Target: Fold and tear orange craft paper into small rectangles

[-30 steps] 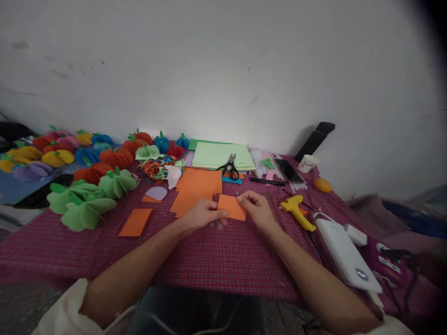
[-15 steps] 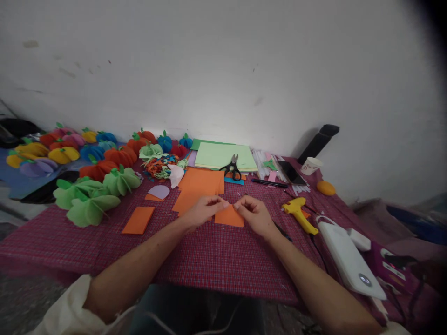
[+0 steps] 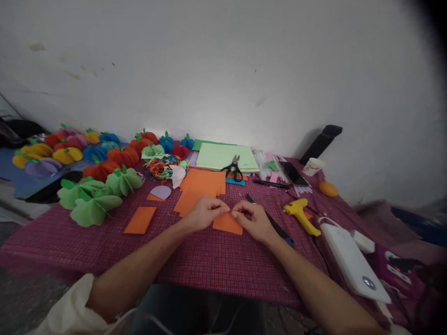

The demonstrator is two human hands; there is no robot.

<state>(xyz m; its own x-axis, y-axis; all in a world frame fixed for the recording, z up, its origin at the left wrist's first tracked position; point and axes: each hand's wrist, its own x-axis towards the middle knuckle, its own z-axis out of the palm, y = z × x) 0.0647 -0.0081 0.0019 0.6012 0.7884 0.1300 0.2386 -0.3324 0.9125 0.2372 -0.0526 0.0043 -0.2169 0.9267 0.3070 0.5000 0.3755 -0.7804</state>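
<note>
A small orange paper piece [image 3: 227,223] lies on the red checked tablecloth [image 3: 209,260] in front of me. My left hand [image 3: 204,212] pinches its upper left edge with closed fingers. My right hand [image 3: 254,219] pinches the upper right edge, fingertips almost meeting the left hand's. Behind the hands lies a stack of larger orange sheets [image 3: 200,186]. A dark flat strip [image 3: 270,221] runs under my right hand.
Paper pumpkins in green [image 3: 92,195], orange, yellow and blue fill the left. Another orange rectangle [image 3: 140,220] lies left. Black scissors [image 3: 233,168] rest on green sheets [image 3: 225,156]. A yellow glue gun [image 3: 302,214], white device [image 3: 352,263], phone [image 3: 293,173] and cup [image 3: 312,166] sit right.
The orange piece has come down flatter onto the cloth, and both hands have drawn together along its top edge. The view has shifted slightly.
</note>
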